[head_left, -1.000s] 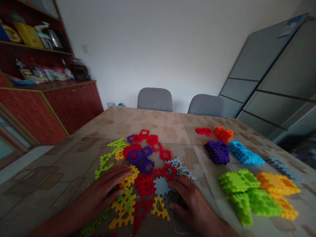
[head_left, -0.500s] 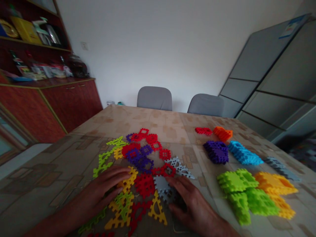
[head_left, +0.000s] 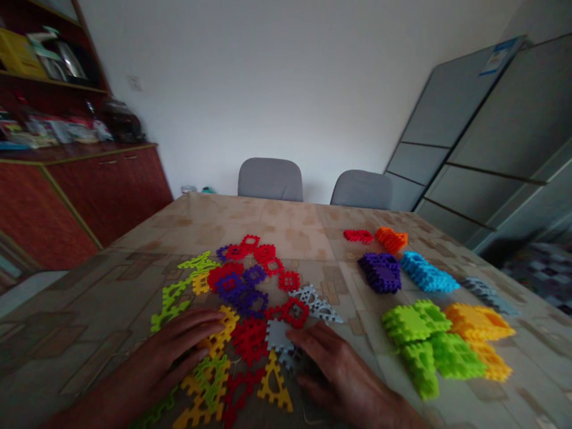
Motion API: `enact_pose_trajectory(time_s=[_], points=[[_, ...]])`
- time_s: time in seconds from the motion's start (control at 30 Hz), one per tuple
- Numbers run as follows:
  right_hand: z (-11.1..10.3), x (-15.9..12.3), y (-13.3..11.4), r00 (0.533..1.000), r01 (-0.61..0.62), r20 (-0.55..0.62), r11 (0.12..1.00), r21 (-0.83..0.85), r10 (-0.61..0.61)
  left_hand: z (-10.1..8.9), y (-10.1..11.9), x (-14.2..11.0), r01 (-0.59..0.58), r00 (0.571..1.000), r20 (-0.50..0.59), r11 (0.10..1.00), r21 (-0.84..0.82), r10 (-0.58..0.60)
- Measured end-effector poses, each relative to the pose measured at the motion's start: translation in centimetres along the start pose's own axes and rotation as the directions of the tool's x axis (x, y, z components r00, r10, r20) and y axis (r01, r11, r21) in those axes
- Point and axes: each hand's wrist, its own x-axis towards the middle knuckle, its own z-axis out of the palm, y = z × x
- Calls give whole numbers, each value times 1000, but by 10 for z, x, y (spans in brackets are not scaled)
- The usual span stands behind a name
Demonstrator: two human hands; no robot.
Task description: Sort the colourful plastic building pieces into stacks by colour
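Note:
Interlocking plastic tiles with toothed edges lie in a loose spread before me. My left hand (head_left: 181, 342) rests over the left side of it, fingers stretched and slightly apart, fingertips on a yellow tile (head_left: 227, 325). My right hand (head_left: 333, 363) lies at the near right, its index fingertip on a grey square tile (head_left: 277, 335); the thumb is apart from it. Another grey tile (head_left: 290, 358) is partly hidden under those fingers. Between the hands are a red square tile (head_left: 249, 339) and a yellow triangular tile (head_left: 274, 384). Purple tiles (head_left: 245, 292) lie farther back.
Sorted stacks stand at the right: green tiles (head_left: 415, 325), yellow tiles (head_left: 478, 322), purple tiles (head_left: 381, 272), blue tiles (head_left: 426, 272), orange tiles (head_left: 391, 239) and red tiles (head_left: 357, 236). Two grey chairs (head_left: 270, 179) stand behind the table (head_left: 308, 223).
The view has turned a little to the right. The yellow triangular tile has swung round, and a second grey tile shows more from under my right hand, whose index fingertip has come onto the grey square.

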Motion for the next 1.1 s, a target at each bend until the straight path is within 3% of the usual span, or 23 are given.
enact_pose_trajectory(time_s=[0.27,0.47,0.63,0.9,1.1], points=[[-1,1,0,992,-116,39,992,-58,118,5,-7,-5,-14,1000,-13,997,81,15],[2,0,2,990,-127,59,991,-47,129,4,-7,-3,-36,999,-6,997,69,37],[-4,0,1,979,-187,86,982,15,185,2,-6,-4,-16,1000,19,996,88,15],[-17,-1,-1,968,-252,33,963,96,250,2,-6,-4,28,997,65,996,83,-34],[-25,-4,-4,949,-301,118,951,73,291,5,-10,-8,57,995,74,996,64,-62]])
